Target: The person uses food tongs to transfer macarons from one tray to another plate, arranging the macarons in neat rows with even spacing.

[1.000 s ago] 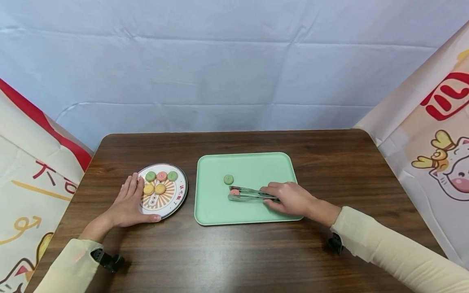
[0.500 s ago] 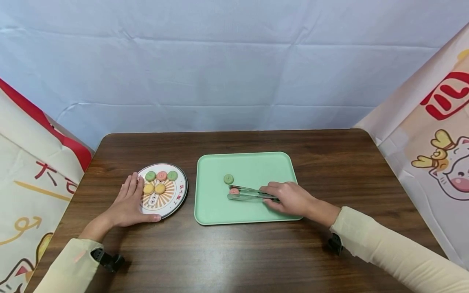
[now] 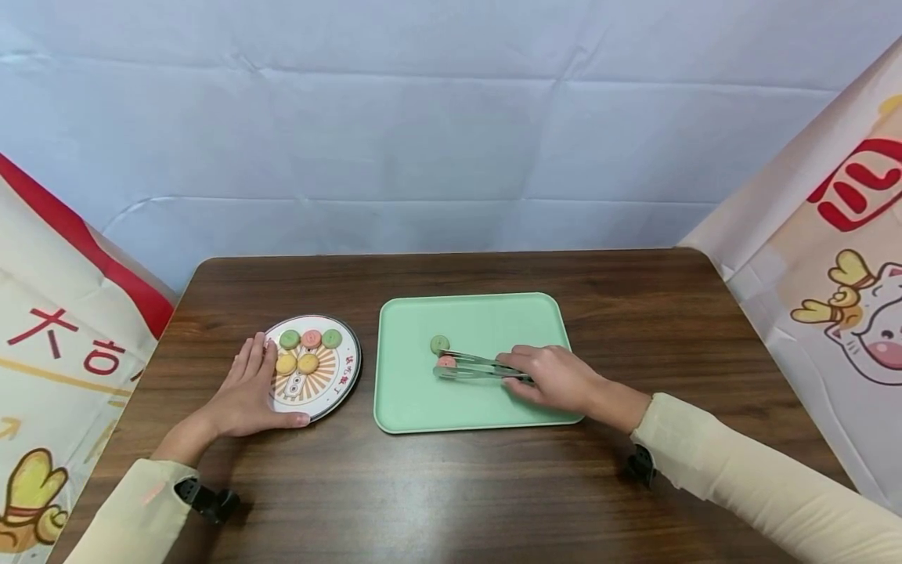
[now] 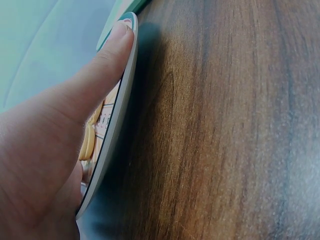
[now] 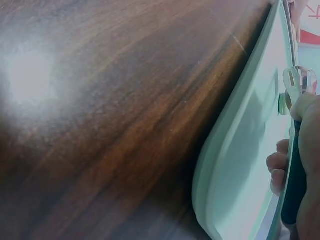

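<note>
My right hand grips metal tongs low over the pale green tray. Between the tongs' tips is a pink macaron; I cannot tell whether it touches the tray. Just beyond it lies a green macaron. My left hand rests at the left side of a round white plate, its fingers straight and its thumb along the near rim. On that plate sit two green macarons, a pink macaron and two yellow macarons. In the left wrist view the thumb presses on the rim.
Tray and plate stand apart on a dark wooden table, plate on the left. A pale cloth hangs behind the table's far edge. Printed cloths hang at both sides.
The tongs and right hand have shifted slightly left and away from me, with the pink macaron moving along between the tips. The left hand and plate stay put.
</note>
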Available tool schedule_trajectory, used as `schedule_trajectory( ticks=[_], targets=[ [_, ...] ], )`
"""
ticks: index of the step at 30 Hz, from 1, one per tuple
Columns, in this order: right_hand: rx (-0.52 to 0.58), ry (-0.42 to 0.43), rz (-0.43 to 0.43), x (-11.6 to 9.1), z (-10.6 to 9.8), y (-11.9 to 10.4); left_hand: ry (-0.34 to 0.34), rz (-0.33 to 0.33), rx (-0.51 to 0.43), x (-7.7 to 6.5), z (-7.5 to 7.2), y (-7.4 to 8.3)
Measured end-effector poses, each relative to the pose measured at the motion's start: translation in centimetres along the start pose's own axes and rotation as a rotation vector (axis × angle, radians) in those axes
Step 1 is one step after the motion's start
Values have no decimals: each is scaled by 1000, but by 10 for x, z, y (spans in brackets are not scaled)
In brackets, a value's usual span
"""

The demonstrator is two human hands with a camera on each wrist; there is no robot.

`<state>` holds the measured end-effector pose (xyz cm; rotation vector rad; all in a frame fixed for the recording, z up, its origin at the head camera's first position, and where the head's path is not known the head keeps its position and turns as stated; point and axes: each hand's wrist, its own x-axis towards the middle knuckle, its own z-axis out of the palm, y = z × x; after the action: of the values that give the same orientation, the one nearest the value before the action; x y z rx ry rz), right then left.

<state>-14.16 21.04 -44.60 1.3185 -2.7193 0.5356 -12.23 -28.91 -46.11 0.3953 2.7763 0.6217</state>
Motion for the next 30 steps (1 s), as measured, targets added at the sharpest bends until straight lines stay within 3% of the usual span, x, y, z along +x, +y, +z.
schedule_trajectory(
  ticks=[5,12,30],
  targets=[
    [-11,-2,5,3,1,0,-30,-10,16,3,2,-3],
    [-17,2,8,6,1,-2,-20,-1,-2,6,9,-16],
    [-7,27,-3,18,2,-7,15,29,-24,3,10,-13]
  ],
)
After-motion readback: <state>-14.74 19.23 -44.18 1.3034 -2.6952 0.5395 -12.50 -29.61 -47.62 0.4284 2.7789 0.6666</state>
